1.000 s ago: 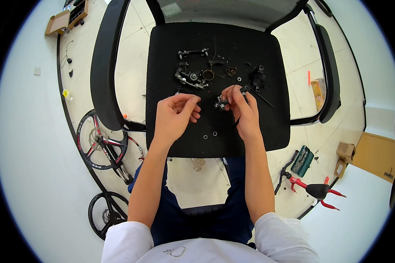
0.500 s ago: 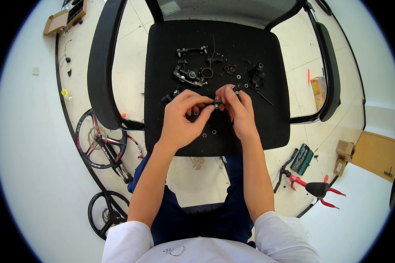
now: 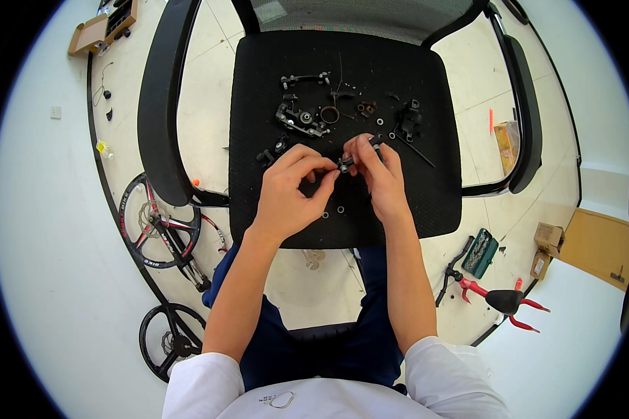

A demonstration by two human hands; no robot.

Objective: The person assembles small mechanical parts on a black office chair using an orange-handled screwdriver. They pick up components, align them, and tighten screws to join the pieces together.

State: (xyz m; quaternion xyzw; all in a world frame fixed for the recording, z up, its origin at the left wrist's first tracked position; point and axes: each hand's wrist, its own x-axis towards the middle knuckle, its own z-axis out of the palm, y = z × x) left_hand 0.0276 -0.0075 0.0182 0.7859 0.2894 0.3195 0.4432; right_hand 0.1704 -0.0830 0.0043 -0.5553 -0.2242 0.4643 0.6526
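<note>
My right hand (image 3: 377, 174) is closed around a small dark metal part with a silver end (image 3: 344, 166), above the black chair seat (image 3: 426, 202). The thumb and forefinger of my left hand (image 3: 290, 188) pinch that part's silver end; my fingers hide much of it. Beyond my left hand lies a disc brake caliper (image 3: 300, 120), with a bracket (image 3: 305, 80) farther back. A brown ring (image 3: 329, 114) and a rusty brown piece (image 3: 365, 109) are beside the caliper. Closer to me are two small washers, one a silver washer (image 3: 340, 209).
Another black brake part (image 3: 410, 120) and a thin black rod (image 3: 418, 152) lie right of my hands. Armrests (image 3: 162, 105) flank the seat. Wheels (image 3: 147, 223) stand on the floor at left; a green tool case (image 3: 481, 253) and red fork (image 3: 475, 288) are at right.
My left fingertips have shifted very slightly at the small part's silver end. Both hands otherwise keep their place and grip.
</note>
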